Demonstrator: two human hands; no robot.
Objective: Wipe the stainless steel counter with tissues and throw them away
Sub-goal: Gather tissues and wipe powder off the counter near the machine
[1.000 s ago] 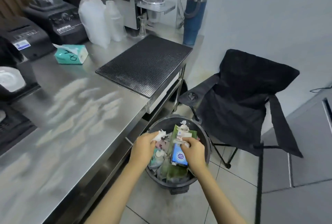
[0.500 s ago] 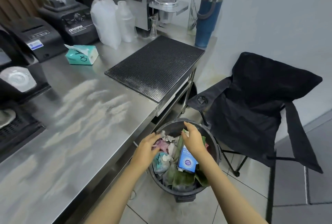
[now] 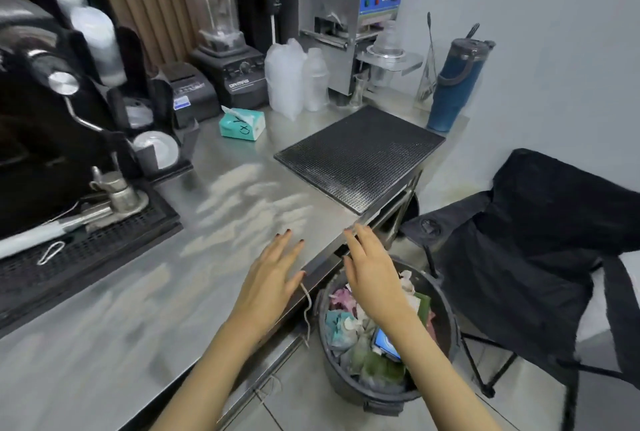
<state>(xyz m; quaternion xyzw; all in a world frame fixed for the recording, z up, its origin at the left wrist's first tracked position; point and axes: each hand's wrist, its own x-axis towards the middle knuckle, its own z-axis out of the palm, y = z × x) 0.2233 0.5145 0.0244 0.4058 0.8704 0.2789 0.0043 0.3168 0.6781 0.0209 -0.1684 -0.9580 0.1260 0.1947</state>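
The stainless steel counter (image 3: 138, 299) runs from lower left to the back right, with pale streaks across its middle. My left hand (image 3: 273, 275) hovers flat over its front edge, fingers spread and empty. My right hand (image 3: 372, 269) is open too, above the rim of the dark round trash bin (image 3: 450, 320) on the floor beside the counter. Crumpled tissues (image 3: 349, 323) and wrappers fill the bin. A teal tissue box (image 3: 242, 124) stands at the back of the counter, a sheet sticking out of its top.
A black rubber mat (image 3: 360, 153) covers the counter's right end. Behind it stand a blender (image 3: 228, 60), plastic bottles (image 3: 294, 81), a sealing machine (image 3: 349, 15) and a blue tumbler (image 3: 453, 84). A coffee machine (image 3: 52, 140) fills the left. A black folding chair (image 3: 533, 250) stands right of the bin.
Both hands have risen out of the trash bin, empty, and moved up toward the counter's edge. The view has lifted to show more of the counter and machines.
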